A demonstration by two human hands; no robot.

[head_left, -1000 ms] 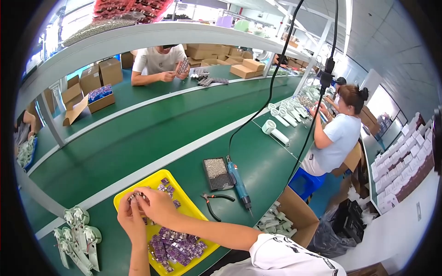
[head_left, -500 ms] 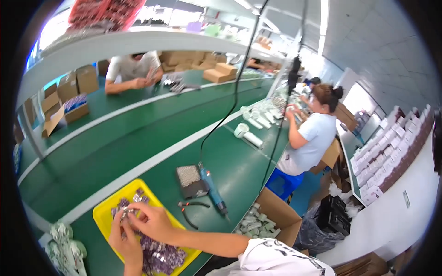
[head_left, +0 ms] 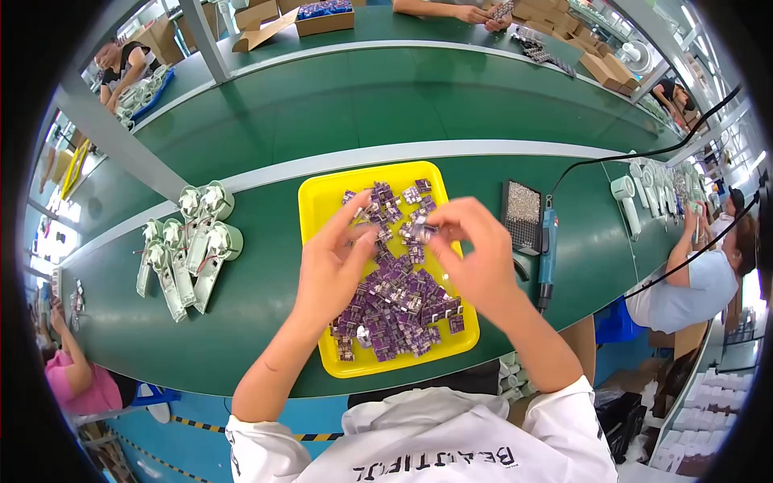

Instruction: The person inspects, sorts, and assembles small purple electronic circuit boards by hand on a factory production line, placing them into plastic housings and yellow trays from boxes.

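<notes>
A yellow tray [head_left: 386, 369] lies on the green bench with a heap of small purple circuit boards [head_left: 394, 294] in it. Over its left half is my left hand [head_left: 330, 262], thumb and forefinger curved apart with nothing visible between them. My right hand [head_left: 483, 253] is above the tray's right side, thumb and forefinger pinched on a small circuit board [head_left: 423, 231] with a shiny part, slightly blurred. More boards lie in the tray behind both hands.
Right of the tray are a box of screws [head_left: 523, 213], a blue electric screwdriver [head_left: 548, 258] and partly hidden pliers [head_left: 522, 266]. Pale green handheld housings [head_left: 189, 249] stand at left. Black cables hang at right. Co-workers sit around the benches, one at right [head_left: 684, 282].
The view has swung left and down, so the tray is now central. My hands, close together before, have moved apart; the left one no longer touches the piece they were handling.
</notes>
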